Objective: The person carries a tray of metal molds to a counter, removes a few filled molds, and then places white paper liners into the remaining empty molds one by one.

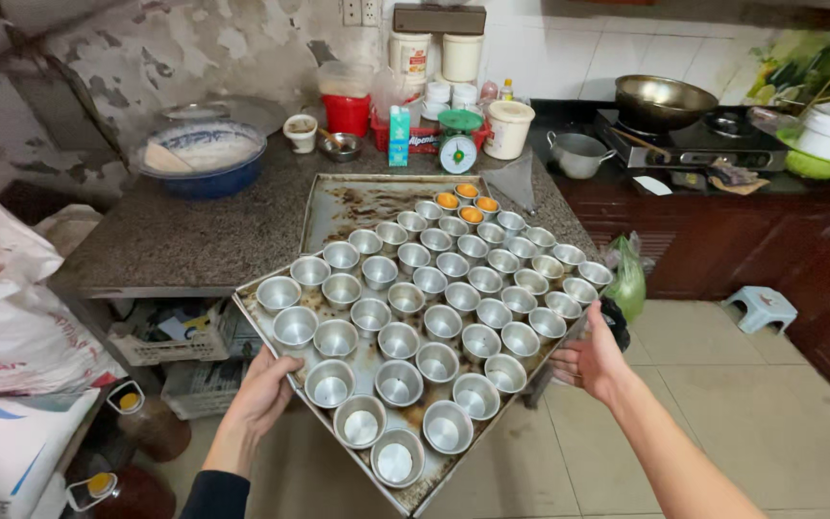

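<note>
Baking tray (369, 197), large, flat and metal, stained brown with baked-on residue, is held out over the near edge of a speckled stone counter (194, 240), its far end resting on the counter and its near corner jutting over the tiled floor (742, 384). Small shiny metal cups (439, 322) stand on it in close diagonal rows; nearly all look empty, while four at the far corner hold an orange filling (466, 204). The left hand (266, 384) curls around the tray's near left edge, fingers underneath and thumb on the rim. The right hand (590, 358) grips the right edge, fingers closed on the rim, with a dark cloth or mitt (614, 322) just beside them. To handle it well, I would judge that the tray must stay level and move slowly, with both grips firm, since the light cups stand loose and would slide or tip. Beyond the tray's far end sit a green kitchen scale (458, 144), a white tub (508, 129), a red container (346, 113) and, toward the counter's left edge, a blue bowl of pale batter (202, 154). A gas stove with a wok (663, 101) stands to the right.
</note>
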